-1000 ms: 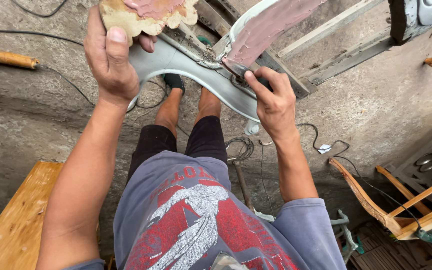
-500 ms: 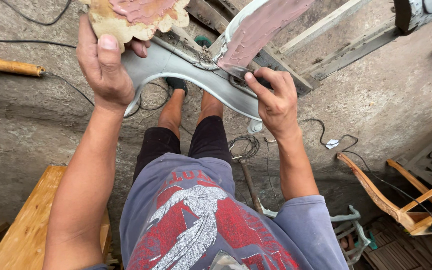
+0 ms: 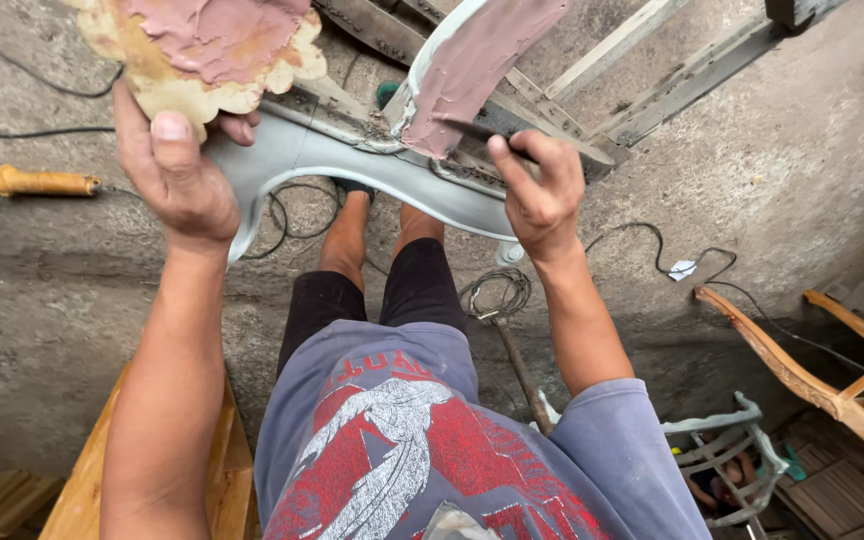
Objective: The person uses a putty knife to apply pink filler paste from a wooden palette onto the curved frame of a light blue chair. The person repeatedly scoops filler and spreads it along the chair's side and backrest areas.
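Putty board [image 3: 214,52], light, stiff, smeared with soft pink filler, gripped underneath by left hand [image 3: 180,180]; right hand [image 3: 542,190] closed on scraper handle beside grey carved frame [image 3: 352,160].

Our left hand [image 3: 177,175] holds the board [image 3: 202,50] up at far left, putty on it | right hand [image 3: 542,190] right of it, on the frame [image 3: 352,160] | frame spans between both hands, above our feet [image 3: 382,215] | grinder [image 3: 27,182] on floor far left | bench [image 3: 92,490] lower left | chair parts [image 3: 802,370] right
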